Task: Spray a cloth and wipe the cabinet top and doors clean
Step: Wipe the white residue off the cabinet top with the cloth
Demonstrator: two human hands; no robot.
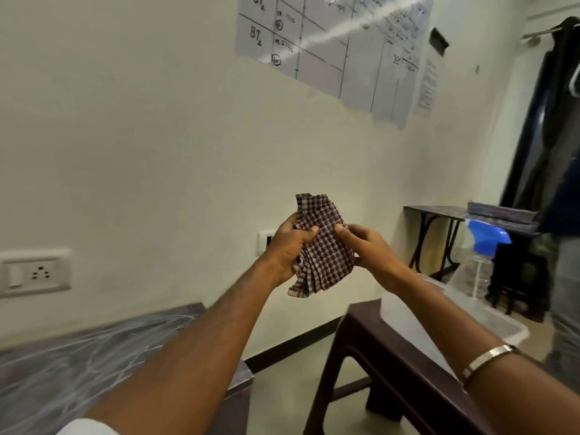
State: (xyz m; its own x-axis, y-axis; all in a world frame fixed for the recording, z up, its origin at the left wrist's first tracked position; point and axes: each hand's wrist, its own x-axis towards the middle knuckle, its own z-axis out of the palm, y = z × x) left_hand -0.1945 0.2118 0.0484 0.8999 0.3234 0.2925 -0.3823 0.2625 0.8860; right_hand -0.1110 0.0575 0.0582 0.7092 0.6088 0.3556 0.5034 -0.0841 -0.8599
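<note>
Both hands (288, 249) around cloth (323, 246)

Wall socket with switch (35, 273) at 9 o'clock; gridded whiteboard sheet (332, 48) at 1 o'clock, printed notice (427, 86) just beside it. Dark brown plastic stool (386, 365) at 5 o'clock, clear plastic tub (489, 315) on top. Dark side table (439, 215) at 3 o'clock, against the wall.

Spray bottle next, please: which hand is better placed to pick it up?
Probably the right hand: the spray bottle stands on its side, while the left hand can hold the cloth.
</note>
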